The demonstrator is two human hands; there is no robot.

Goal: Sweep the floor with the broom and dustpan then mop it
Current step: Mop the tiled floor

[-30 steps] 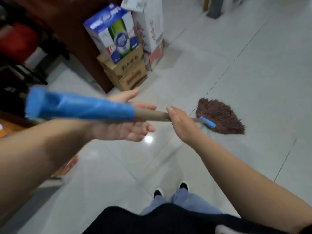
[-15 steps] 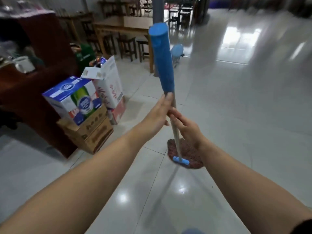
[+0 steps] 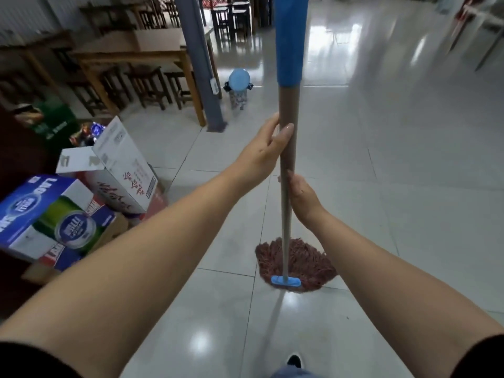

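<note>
On the pale tiled floor (image 3: 381,186), centre frame: a brown string mop head (image 3: 305,260) with blue clamp lies flat, its tan, blue-sleeved mop handle (image 3: 288,110) upright. The left hand (image 3: 266,148) wraps the handle above; the right hand (image 3: 301,197) grips it lower. Left of the mop, three stacked cardboard boxes (image 3: 54,219) crowd the sweep path. Beyond stand one grey pillar (image 3: 199,61), a blue-lidded bin (image 3: 238,88), and wooden tables with stools (image 3: 131,66).

Mop head (image 3: 297,263) on floor (image 3: 395,186) ahead; stacked boxes (image 3: 81,203) left, tables (image 3: 131,50) behind.
</note>
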